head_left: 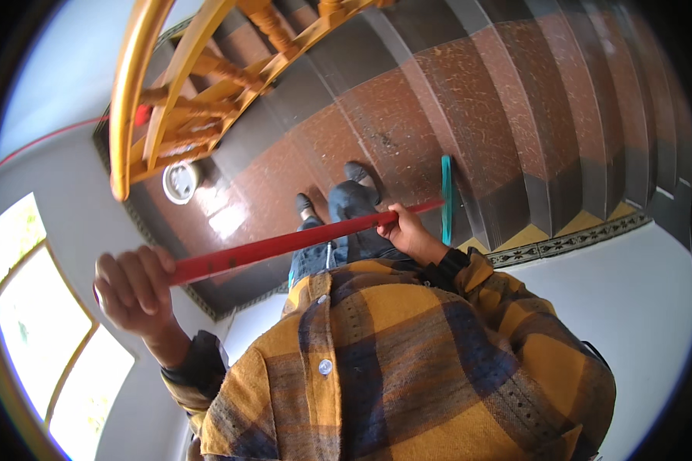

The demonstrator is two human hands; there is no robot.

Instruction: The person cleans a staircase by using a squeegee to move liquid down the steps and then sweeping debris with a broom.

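My left hand (135, 291) is closed around the upper end of a long red pole (288, 242). Farther down the same pole, my right hand (406, 233) grips it with the thumb along the top. The pole slants across in front of my legs. Its far end meets a narrow teal head (447, 199), low by the foot of the steps on my right. Whether this is a broom, a mop or a squeegee, I cannot tell. A scatter of dark debris (385, 138) lies on the reddish-brown floor (300, 155) beyond my shoes.
Stone steps (513, 109) rise on the right. A wooden banister (176, 86) with turned balusters stands ahead to the left, a white round bucket (180, 183) near its end. White wall (605, 288) with patterned skirting borders the right side; a bright window (46, 311) is at left.
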